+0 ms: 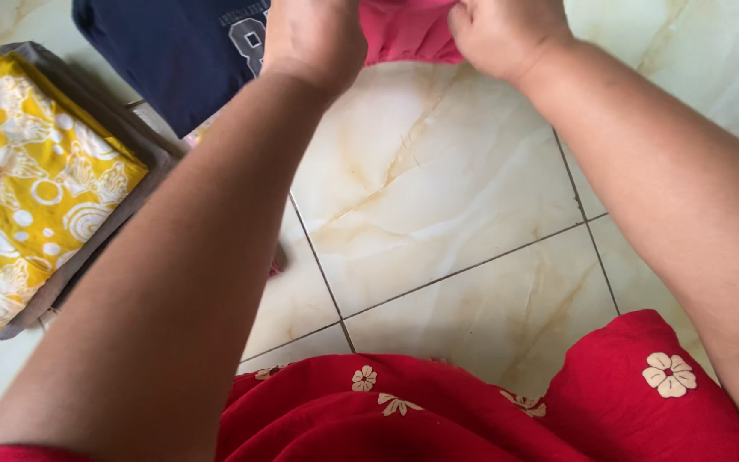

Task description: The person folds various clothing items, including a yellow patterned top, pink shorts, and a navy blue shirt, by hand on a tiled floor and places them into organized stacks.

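I see both arms reaching up the frame from the lower corners to the top edge. My left hand (314, 34) sits at top centre, knuckles toward the camera, its grip closed down on the pink cloth (408, 30). My right hand (502, 34) is just beside it, at top centre-right, fingers curled and pinching the same cloth at its upper edge. The fingertips of both hands are cut off by the frame or tucked under, so I take it that both are gripping the fabric, though I cannot see exactly how.

The pink cloth lies on the floor (438, 188) at the top middle of the frame, between the two hands, with only its lower part in view. Touching it on the left is a navy shirt (173, 60) with pale print, spread across the upper left. Further left, a folded yellow cloth (32, 180) with white patterns rests on a grey fabric (134, 137) at the left edge, well apart from the hands.

The floor is glossy cream marble-look tile with dark grout lines. Along the bottom of the frame runs my red dress (438, 411) with small cream flowers.
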